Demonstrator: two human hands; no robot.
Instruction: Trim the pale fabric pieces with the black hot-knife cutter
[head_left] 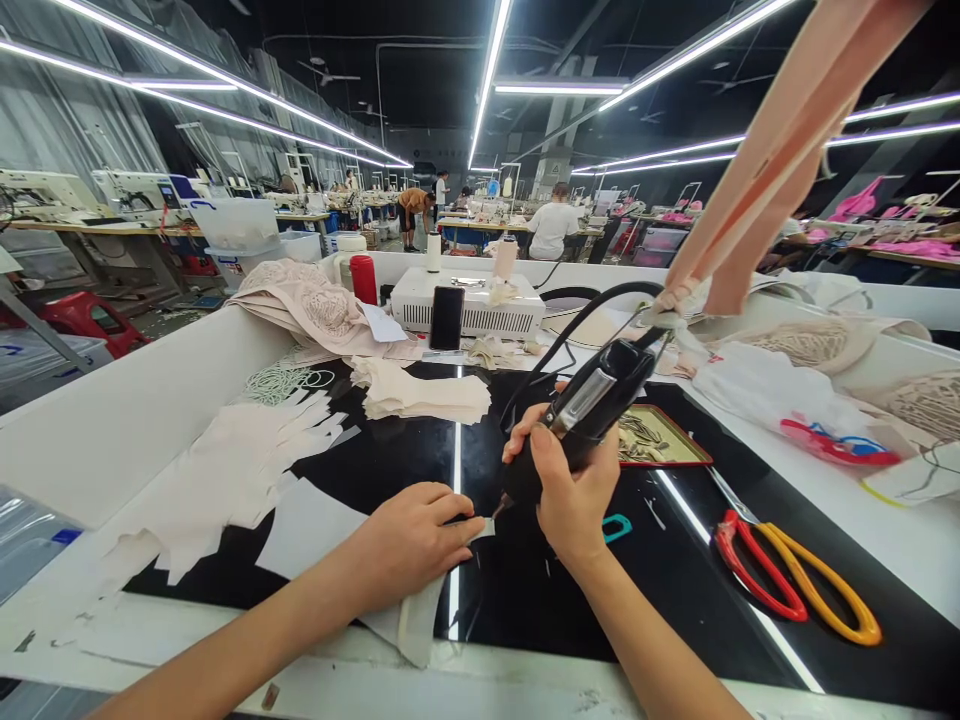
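Observation:
My right hand [574, 480] is wrapped around a black corded hand tool [600, 400], tilted with its thin metal tip pointing down and left. The tip is at the end of a pale fabric piece [486, 527] on the glossy black board [540, 590]. Fingers of my left hand [424, 535] press that fabric against the board, just left of the tip; the hand covers most of the piece, whose lower end [416, 630] hangs toward the near edge. Pink fabric strips [772, 170] are tied at the tool's cord end and run up out of view.
Cut fabric pieces [225, 470] spread at left, and a fabric stack [424, 390] lies ahead. A metal-filled tray [652, 435] and scissors [795, 580] are at right, near a teal tool [616, 527]. Behind stand a phone [446, 318] and a vented white box [491, 308].

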